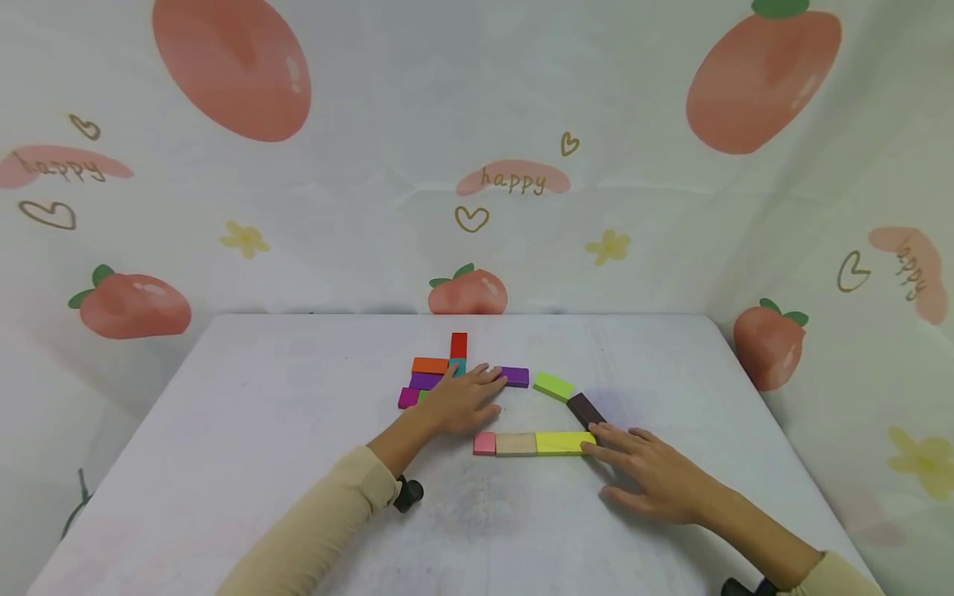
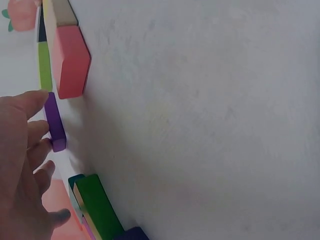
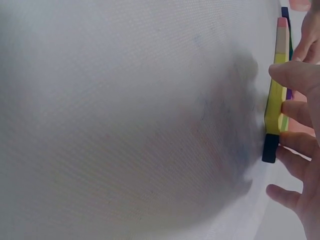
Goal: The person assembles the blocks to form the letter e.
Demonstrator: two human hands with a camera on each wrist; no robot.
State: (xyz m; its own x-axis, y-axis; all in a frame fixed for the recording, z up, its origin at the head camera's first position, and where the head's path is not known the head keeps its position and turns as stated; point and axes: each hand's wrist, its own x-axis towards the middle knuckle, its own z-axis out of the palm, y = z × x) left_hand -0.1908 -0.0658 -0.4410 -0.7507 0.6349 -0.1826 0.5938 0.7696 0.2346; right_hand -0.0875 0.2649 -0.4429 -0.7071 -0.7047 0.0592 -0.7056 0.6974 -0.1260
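Note:
My left hand [image 1: 458,403] reaches over a cluster of coloured wooden blocks, its fingers spread and fingertips at the near end of a purple block [image 1: 516,377]. To the right, my right hand [image 1: 656,478] has its fingers extended, with fingertips at the dark brown block [image 1: 585,408] and the right end of the yellow block [image 1: 561,444]. A lime green block [image 1: 553,386] lies between the purple and dark brown ones. The yellow block continues a front row with a plain wood block [image 1: 516,444] and a pink block [image 1: 484,444].
Left of my left hand lie orange [image 1: 430,365], purple [image 1: 425,381] and magenta [image 1: 407,398] blocks, partly covered by it. A red block [image 1: 459,344] stands out behind a teal one [image 1: 458,364]. The white table [image 1: 224,463] meets a printed cloth backdrop [image 1: 358,248].

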